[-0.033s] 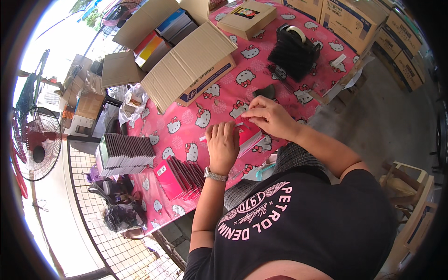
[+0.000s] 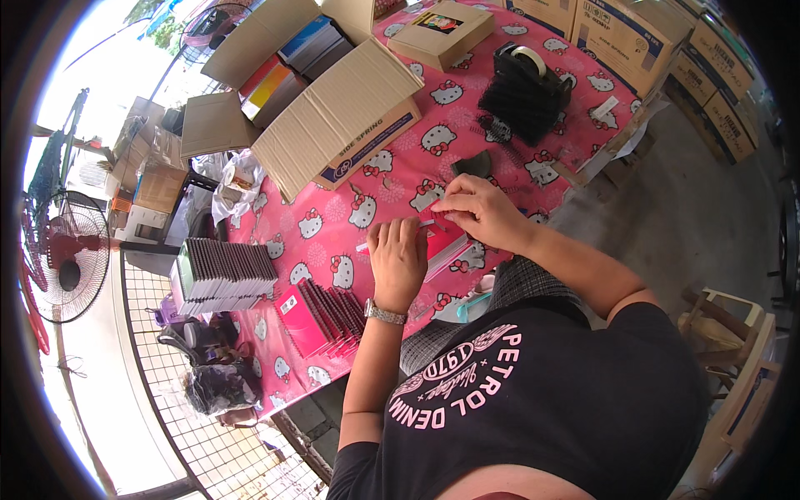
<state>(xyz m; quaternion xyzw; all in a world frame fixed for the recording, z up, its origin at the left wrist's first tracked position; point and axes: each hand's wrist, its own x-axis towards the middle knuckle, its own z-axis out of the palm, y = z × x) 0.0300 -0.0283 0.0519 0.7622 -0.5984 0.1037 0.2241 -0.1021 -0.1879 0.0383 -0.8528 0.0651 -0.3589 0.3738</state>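
A pink-covered notebook [image 2: 447, 250] with white page edges lies at the table's near edge, between my hands. My left hand [image 2: 397, 254], with a metal watch on its wrist, presses down on its left side, fingers curled and held together. Over its far edge, my right hand [image 2: 483, 212] is closed in a pinch. A small reddish bit shows at those fingertips, too small to name. Left of my left forearm lies a fanned stack of pink spiral notebooks [image 2: 302, 323]. Behind it stands a taller stack of dark spiral-bound notebooks [image 2: 221, 271].
Beyond my hands stands an open cardboard box [image 2: 333, 129] of books. A black coil bundle [image 2: 518, 104], a tape roll [image 2: 530, 60] and a dark grey piece [image 2: 473, 165] lie at the far right. A closed carton [image 2: 442, 35] sits at the back; a fan [image 2: 71, 258] stands left.
My right fingertips have shifted very slightly at the notebook's far edge. My left hand and the stacks stay as they were.
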